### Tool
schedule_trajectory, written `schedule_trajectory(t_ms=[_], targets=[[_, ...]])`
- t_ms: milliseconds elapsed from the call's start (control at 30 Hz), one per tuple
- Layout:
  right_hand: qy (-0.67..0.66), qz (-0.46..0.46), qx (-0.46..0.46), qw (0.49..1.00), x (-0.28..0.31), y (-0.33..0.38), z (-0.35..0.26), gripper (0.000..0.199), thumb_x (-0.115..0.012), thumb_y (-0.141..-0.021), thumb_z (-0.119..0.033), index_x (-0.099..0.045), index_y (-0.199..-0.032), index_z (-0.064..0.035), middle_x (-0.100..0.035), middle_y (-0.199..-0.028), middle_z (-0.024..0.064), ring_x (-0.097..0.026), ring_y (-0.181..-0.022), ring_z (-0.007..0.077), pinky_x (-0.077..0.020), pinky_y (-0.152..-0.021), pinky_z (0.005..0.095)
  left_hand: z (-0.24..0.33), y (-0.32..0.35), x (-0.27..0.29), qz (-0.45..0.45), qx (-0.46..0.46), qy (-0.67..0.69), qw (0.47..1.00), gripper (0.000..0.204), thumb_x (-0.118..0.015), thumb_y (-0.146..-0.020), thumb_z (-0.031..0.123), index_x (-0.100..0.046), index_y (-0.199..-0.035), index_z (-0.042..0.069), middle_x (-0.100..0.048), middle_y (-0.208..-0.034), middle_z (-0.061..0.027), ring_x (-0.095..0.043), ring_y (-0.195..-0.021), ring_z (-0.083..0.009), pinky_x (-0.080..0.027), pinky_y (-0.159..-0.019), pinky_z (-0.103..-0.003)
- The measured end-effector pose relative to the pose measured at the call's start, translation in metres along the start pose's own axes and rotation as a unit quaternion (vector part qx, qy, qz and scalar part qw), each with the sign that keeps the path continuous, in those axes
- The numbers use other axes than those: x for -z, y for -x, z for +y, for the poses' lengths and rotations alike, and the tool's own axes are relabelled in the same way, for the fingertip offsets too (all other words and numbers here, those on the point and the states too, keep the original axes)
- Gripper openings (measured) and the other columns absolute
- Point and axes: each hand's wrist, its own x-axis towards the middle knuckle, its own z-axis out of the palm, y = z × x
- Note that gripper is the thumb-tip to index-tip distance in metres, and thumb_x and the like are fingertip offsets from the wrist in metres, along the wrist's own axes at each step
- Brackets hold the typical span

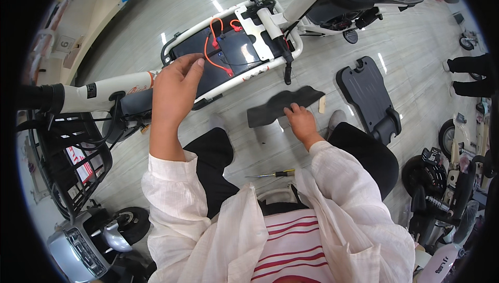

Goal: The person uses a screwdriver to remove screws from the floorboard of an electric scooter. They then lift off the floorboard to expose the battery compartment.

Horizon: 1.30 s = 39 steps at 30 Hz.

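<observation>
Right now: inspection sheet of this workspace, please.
Surface: glossy grey tiled floor, person crouched on it.
Job's things: white-framed scooter deck lying open, black battery block exposed; flat black rubber mat piece on floor.
Clutter: black-and-yellow-handled screwdriver; black plastic footboard cover.
Grippers: left hand on deck edge, open; right hand pressing mat piece.
Cables: orange-red wires across battery.
Surroundings: black wire basket, other scooters at right.
</observation>
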Motion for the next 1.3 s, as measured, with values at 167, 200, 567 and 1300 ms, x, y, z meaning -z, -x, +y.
schedule_trajectory(t_ms=[167,200,567,1300], targets=[[0.049,-0.14,-0.039,0.988,-0.05,0.025,0.013,0.015,-0.054,-0.081,-0.016,-0.063,-0.093,-0.0116,-0.056,-0.093,0.0074,-0.061,-0.08,0.0254,-0.0511,-0.063,0.0381,0.0,0.002,-0.005,-0.024,-0.002,-0.02,1.0,0.035,-0.058,-0.09,0.028,-0.064,-0.113,0.002,-0.068,-0.088,-0.0098,-0.062,-0.087,-0.0138,-0.046,-0.08,-0.026],[0.031,-0.167,-0.067,0.983,-0.055,0.03,0.014,0.016,-0.053,-0.083,-0.017,-0.064,-0.093,-0.0103,-0.056,-0.098,0.0086,-0.062,-0.084,0.0268,-0.0524,-0.066,0.0383,0.001,0.002,-0.006,-0.026,-0.006,-0.028,0.999,0.034,-0.058,-0.09,0.028,-0.064,-0.113,0.002,-0.068,-0.088,-0.0098,-0.062,-0.086,-0.0137,-0.046,-0.08,-0.026],[-0.205,-0.203,-0.212,0.934,-0.084,0.024,0.029,0.016,-0.052,-0.081,-0.007,-0.066,-0.09,-0.0067,-0.061,-0.083,0.0122,-0.062,-0.081,0.0306,-0.0509,-0.072,0.0394,0.007,-0.016,0.008,0.16,0.031,0.21,0.964,0.032,-0.052,-0.092,0.024,-0.062,-0.113,0.001,-0.068,-0.09,-0.0077,-0.06,-0.078,-0.0118,-0.045,-0.069,-0.023],[-0.804,-0.137,-0.199,0.543,0.213,-0.037,-0.041,0.023,-0.046,-0.089,0.004,-0.052,-0.111,0.0055,-0.058,-0.108,0.0154,-0.062,-0.101,0.0231,-0.0528,-0.083,0.0277,0.007,-0.023,-0.003,0.133,0.032,0.344,0.929,0.026,-0.05,-0.094,0.02,-0.063,-0.107,0.002,-0.067,-0.088,-0.0046,-0.056,-0.072,-0.007,-0.043,-0.065,-0.021]])
